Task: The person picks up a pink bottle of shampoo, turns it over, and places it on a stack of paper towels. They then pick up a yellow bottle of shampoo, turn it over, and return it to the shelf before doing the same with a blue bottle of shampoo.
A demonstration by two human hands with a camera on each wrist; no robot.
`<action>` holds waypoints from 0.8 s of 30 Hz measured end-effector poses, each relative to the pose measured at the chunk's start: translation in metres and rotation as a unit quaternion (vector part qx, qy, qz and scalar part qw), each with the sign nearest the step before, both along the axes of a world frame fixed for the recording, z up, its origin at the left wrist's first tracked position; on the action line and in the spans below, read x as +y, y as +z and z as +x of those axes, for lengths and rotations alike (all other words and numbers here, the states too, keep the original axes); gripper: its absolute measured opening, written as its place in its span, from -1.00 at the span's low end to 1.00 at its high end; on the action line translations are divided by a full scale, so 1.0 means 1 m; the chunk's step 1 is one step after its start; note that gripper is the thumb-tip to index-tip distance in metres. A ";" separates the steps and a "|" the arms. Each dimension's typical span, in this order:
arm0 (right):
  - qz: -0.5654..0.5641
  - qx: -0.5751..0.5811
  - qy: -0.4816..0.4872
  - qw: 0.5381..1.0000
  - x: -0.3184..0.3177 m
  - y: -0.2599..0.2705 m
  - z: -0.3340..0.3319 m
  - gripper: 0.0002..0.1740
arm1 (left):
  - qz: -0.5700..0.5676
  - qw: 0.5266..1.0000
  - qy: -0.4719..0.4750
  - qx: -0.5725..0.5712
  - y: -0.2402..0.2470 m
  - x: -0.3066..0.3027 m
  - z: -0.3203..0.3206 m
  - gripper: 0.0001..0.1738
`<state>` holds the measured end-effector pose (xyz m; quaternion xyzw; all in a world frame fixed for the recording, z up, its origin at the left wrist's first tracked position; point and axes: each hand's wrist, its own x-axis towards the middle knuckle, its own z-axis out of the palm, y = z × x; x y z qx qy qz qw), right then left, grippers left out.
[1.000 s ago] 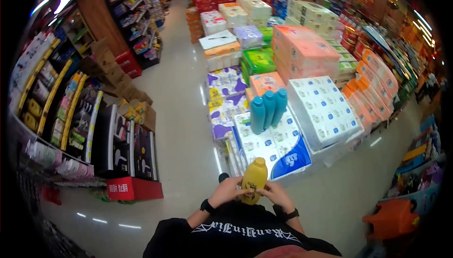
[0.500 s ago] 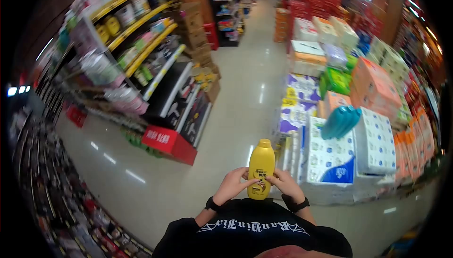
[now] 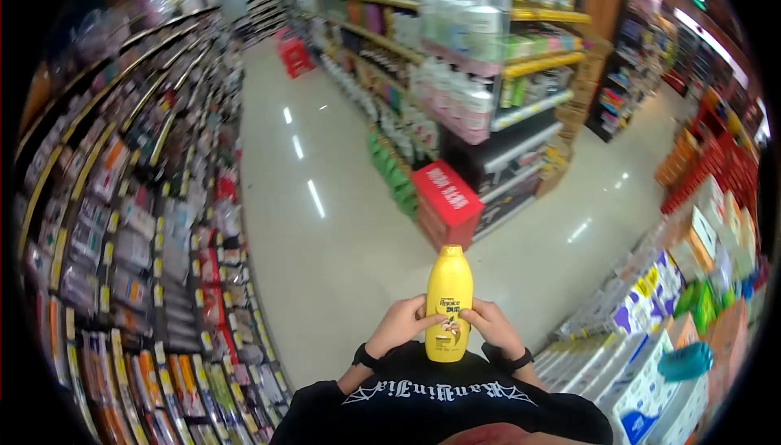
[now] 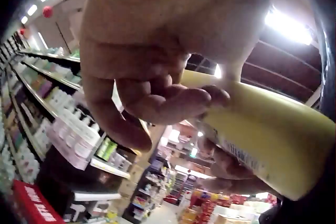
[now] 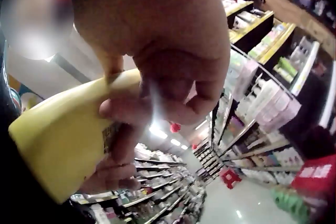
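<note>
A yellow shampoo bottle (image 3: 450, 303), marked Rejoice, stands upright in front of the black shirt, its label towards the head camera. My left hand (image 3: 400, 327) grips it from the left, thumb across the front. From the right, my right hand (image 3: 493, 327) holds the other side, its thumb at the label's edge. In the left wrist view, curled fingers of the left hand (image 4: 173, 98) lie round the back of the yellow bottle (image 4: 268, 134). The right wrist view shows the right hand (image 5: 157, 66) with fingers bent behind the bottle (image 5: 68, 129).
Long shelves of packaged goods (image 3: 154, 258) line the left. Ahead, a shelf end with pump bottles (image 3: 468, 103) has a red box (image 3: 447, 201) at its foot. A tiled aisle (image 3: 325, 233) runs between them. Stacked tissue packs (image 3: 659, 388) and a teal bottle (image 3: 685, 361) are at the right.
The head view has swung left, so the tissue stacks and teal bottles slid to the far right and the left shelves came in. Both hands still hold the bottle, now tilted more upright with its label showing.
</note>
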<state>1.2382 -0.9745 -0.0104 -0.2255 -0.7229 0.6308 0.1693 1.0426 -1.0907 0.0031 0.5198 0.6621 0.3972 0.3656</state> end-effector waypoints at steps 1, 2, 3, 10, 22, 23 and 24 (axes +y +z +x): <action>0.013 -0.019 0.025 0.999 -0.002 0.006 -0.021 -0.63 | 0.002 1.000 0.017 -0.026 -0.004 -0.012 -0.015 -0.61; 0.004 -0.024 0.044 0.999 -0.005 0.012 -0.040 -0.62 | 0.005 0.998 0.031 -0.051 -0.008 -0.022 -0.027 -0.61; -0.004 -0.028 0.060 0.998 -0.008 0.017 -0.059 -0.62 | 0.010 0.996 0.044 -0.074 -0.011 -0.032 -0.040 -0.60; 0.003 0.005 0.173 0.985 -0.003 -0.003 -0.165 -0.61 | -0.018 0.986 0.147 -0.079 -0.022 -0.065 -0.107 -0.57; 0.077 -0.043 0.304 0.949 0.105 0.032 -0.335 -0.66 | 0.005 0.953 0.304 -0.002 0.008 0.008 -0.225 -0.68; 0.091 0.011 0.316 0.944 0.118 0.024 -0.352 -0.69 | -0.005 0.952 0.305 0.017 0.020 0.017 -0.236 -0.69; 0.076 0.015 0.331 0.940 0.129 0.025 -0.362 -0.69 | -0.013 0.952 0.305 0.037 0.028 0.025 -0.246 -0.71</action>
